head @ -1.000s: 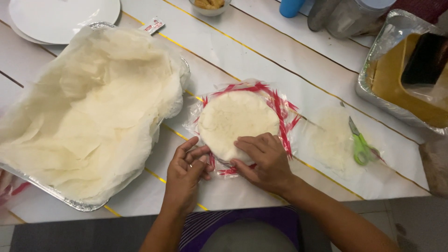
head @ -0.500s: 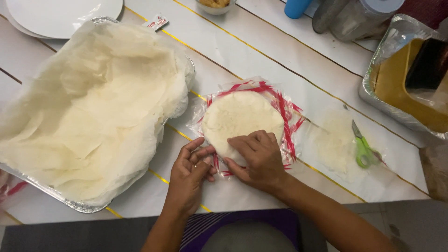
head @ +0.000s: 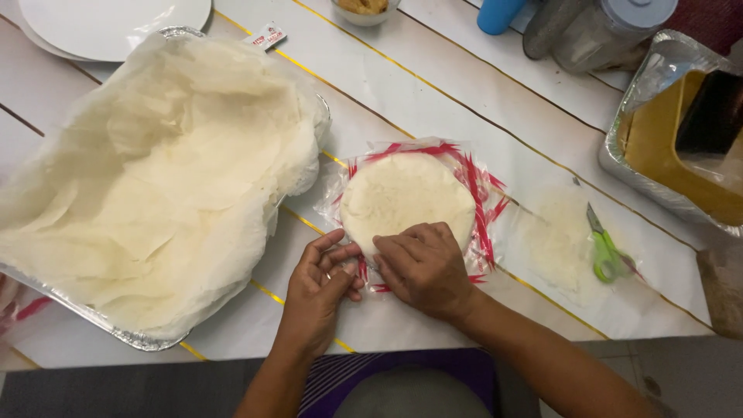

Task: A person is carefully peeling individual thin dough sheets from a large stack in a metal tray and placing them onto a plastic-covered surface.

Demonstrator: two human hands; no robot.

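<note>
Flatbreads (head: 406,197), round and pale, are stacked inside a clear packet with red stripes (head: 484,209), which lies flat on the white counter (head: 495,108) near its front edge. The packet's near edge is pinched by the left hand (head: 319,288), the thumb and curled fingers pressed together on the plastic. The right hand (head: 422,267) is laid on the near rim of the stack, fingers bent and pressing down; whether anything is pinched beneath them cannot be told. The two hands are touching each other at the packet's corner.

To the left, a large foil tray (head: 116,333) is filled with crumpled thin pastry sheets (head: 155,186), its rim just beside the packet. A white plate (head: 116,23) is seen beyond the tray at the far edge. To the right of the packet, a clear plastic sheet (head: 557,240) is spread on the counter, with green-handled scissors (head: 605,249) lying on it. A second foil tray (head: 658,147) holding a yellow box (head: 673,162) stands at the far right. A blue cup (head: 499,14) and a jar with a pale lid (head: 604,35) are set at the back.

Compared with half a second ago, the packet and both hands are found in nearly the same place; the right hand's fingers have been drawn slightly closer to the left hand.
</note>
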